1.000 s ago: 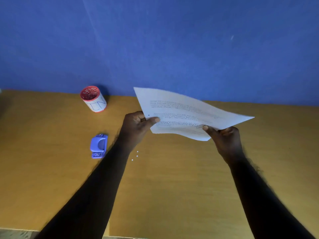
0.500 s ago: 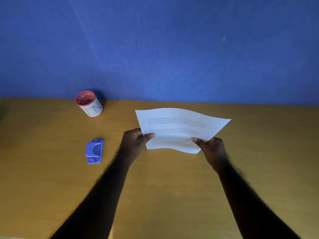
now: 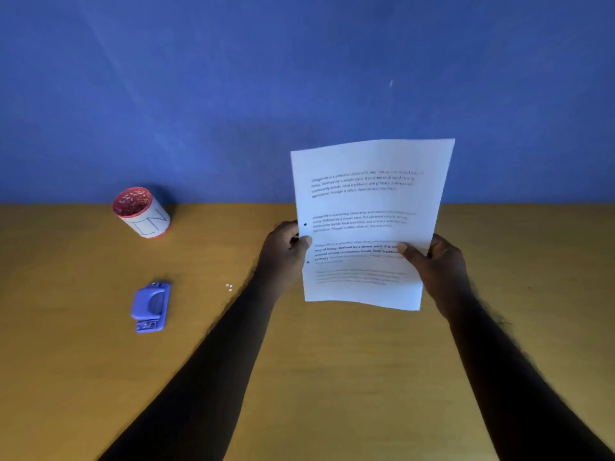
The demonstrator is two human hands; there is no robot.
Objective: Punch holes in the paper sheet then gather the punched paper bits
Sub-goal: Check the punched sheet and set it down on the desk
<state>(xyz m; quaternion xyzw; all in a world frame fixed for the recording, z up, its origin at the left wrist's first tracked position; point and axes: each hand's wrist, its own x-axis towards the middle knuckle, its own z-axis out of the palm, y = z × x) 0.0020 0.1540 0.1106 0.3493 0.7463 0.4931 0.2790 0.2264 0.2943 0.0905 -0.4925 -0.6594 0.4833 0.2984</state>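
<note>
The person is holding the paper sheet (image 3: 369,224) upright above the worktop (image 3: 332,377), long axis running up and down, the left hand (image 3: 283,252) and right hand (image 3: 439,267) each pinching a side edge with fingers closed on it. Two holes are showing along the left edge (punching looks done). The punched bits (image 3: 229,287) are lying left of the left hand, nearer it, with the hole punch (image 3: 150,307) farther left.

One head-worn wide-angle view looks forward and down from above the table (image 3: 332,377), facing the blue wall (image 3: 299,78) behind it; both forearms reach in from the lower edge, near the lens, and no second view exists
</note>
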